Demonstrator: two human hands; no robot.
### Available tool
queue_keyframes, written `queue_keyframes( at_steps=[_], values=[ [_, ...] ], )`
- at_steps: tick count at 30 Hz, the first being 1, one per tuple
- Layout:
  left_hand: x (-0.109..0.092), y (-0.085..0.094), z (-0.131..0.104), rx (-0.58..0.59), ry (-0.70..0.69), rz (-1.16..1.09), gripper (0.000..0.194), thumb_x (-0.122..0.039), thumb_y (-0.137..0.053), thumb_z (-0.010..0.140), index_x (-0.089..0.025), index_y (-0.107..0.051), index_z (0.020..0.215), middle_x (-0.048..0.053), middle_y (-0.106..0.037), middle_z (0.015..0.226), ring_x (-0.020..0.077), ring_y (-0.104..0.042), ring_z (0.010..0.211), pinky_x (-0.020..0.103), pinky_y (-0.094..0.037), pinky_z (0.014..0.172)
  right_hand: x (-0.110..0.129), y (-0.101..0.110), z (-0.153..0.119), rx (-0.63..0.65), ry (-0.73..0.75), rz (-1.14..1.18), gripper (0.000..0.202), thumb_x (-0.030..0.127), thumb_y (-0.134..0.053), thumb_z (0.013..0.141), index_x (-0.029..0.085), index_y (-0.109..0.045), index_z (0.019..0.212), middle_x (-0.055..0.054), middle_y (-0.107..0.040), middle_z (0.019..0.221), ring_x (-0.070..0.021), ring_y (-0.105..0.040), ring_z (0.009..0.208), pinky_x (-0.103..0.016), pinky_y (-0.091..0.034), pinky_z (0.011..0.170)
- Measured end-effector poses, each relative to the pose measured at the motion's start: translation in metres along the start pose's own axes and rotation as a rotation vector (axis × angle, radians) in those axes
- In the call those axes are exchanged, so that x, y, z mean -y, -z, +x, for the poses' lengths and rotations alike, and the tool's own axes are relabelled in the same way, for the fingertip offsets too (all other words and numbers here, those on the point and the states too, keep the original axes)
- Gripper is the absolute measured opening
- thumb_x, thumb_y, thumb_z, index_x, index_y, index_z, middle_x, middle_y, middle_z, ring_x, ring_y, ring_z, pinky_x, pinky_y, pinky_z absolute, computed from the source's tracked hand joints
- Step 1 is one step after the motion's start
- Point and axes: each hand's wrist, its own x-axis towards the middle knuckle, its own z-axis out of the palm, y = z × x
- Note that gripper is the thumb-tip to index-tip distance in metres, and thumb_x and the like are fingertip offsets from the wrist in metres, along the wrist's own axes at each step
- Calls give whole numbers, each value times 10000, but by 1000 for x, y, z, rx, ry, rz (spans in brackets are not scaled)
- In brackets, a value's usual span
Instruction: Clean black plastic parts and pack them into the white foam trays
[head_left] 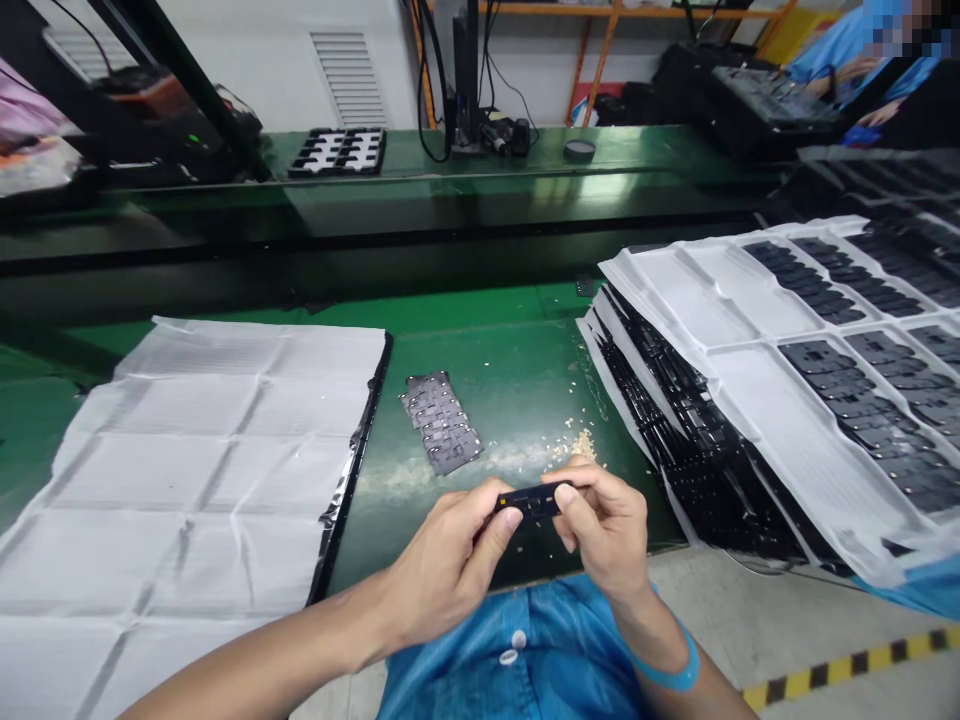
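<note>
Both ends of the slim black plastic part (531,503), lower centre, were clamped by your left hand (454,548) and right hand (612,528), long axis crosswise.

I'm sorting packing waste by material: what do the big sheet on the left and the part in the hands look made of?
The sheet: thin, whitish plastic film or foam, judging by its soft creases. The held part: probably black moulded plastic, given its crisp recesses.
</note>
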Motion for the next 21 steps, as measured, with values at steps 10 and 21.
queue_keyframes(
  at_steps=[10, 21],
  values=[
    [5, -1, -3, 74, 31, 29, 243, -314, -388, 1119, -194, -550, 983, -22, -521, 767, 135, -469, 641, 283, -360, 636, -8, -1, -5, -17, -157, 70, 248, 363, -694, 980, 175, -734, 823, 35, -559, 657, -43, -395, 392, -172, -282, 354],
    [21, -7, -6, -53, 124, -157, 396, -442, -331, 1133, -199, -496, 867, -34, -462, 681, 127, -438, 593, 271, -338, 596, -4, -9, -11, -24, -88, -20, 132, 283, -685, 997, 207, -776, 939, 45, -560, 665, -71, -523, 372, -187, -404, 361]
  ],
)
